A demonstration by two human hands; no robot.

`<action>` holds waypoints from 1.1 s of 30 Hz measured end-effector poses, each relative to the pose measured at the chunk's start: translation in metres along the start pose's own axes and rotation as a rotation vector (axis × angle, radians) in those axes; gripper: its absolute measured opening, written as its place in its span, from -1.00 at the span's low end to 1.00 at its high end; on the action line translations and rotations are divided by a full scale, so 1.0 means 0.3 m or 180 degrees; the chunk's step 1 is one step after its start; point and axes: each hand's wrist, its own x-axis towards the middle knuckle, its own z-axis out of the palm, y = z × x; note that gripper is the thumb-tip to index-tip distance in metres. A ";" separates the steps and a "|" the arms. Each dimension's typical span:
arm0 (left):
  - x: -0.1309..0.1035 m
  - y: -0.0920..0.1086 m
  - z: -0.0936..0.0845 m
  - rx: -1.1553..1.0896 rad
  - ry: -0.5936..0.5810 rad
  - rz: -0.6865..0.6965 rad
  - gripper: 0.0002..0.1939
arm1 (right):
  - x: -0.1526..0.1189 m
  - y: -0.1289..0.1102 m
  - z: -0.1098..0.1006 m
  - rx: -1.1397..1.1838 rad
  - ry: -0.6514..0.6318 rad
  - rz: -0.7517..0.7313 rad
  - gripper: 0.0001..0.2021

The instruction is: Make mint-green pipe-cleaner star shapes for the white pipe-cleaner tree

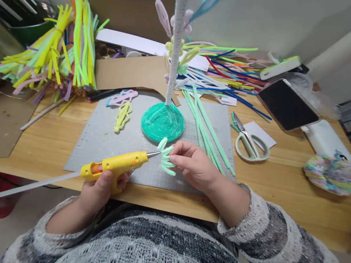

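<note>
My left hand [100, 188] is wrapped round the handle of a yellow glue gun [117, 165], with a long glue stick [33, 185] out of its back. Between the fingertips of my right hand [195, 166] is a mint green zigzag pipe cleaner piece [166, 161]. The gun's metal nozzle is at this piece's left edge; whether they touch I cannot tell. Just beyond stands a white wrapped stem [174, 59] on a round teal base [162, 122], with pastel loops and flowers along it.
Loose mint pipe cleaners [207, 132] lie on the grey mat [91, 148], with a yellow zigzag piece [123, 117] at left. Scissors [250, 144] and a phone [289, 105] are at right. Pipe cleaner bundles [54, 46] stand at back left, beside cardboard [131, 71].
</note>
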 end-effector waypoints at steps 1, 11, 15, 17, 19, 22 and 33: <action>0.000 0.001 0.001 -0.0013 0.0016 -0.0022 -0.42 | 0.000 0.000 0.000 0.0003 0.0001 -0.0001 -0.77; -0.001 0.002 0.001 -0.0036 0.0047 0.0020 -0.45 | -0.002 -0.005 0.002 0.0005 -0.0019 0.0016 -0.78; 0.000 0.002 0.002 -0.0088 0.0084 -0.0051 -0.42 | -0.002 -0.004 0.001 0.0027 -0.0024 -0.0004 -0.80; -0.001 0.003 0.003 -0.0117 0.0156 -0.0067 -0.43 | -0.002 -0.003 0.001 0.0055 -0.0036 -0.0012 -0.80; 0.000 0.005 0.004 -0.0122 0.0153 -0.0068 -0.45 | -0.002 -0.002 0.001 0.0077 -0.0041 -0.0004 -0.80; 0.003 0.008 0.006 -0.0073 -0.0013 -0.0044 -0.46 | -0.001 -0.002 0.001 0.0090 -0.0042 -0.0005 -0.79; 0.003 0.044 0.037 -0.0238 0.0166 -0.0178 -0.46 | 0.000 0.000 -0.001 0.0052 -0.0046 0.0011 -0.79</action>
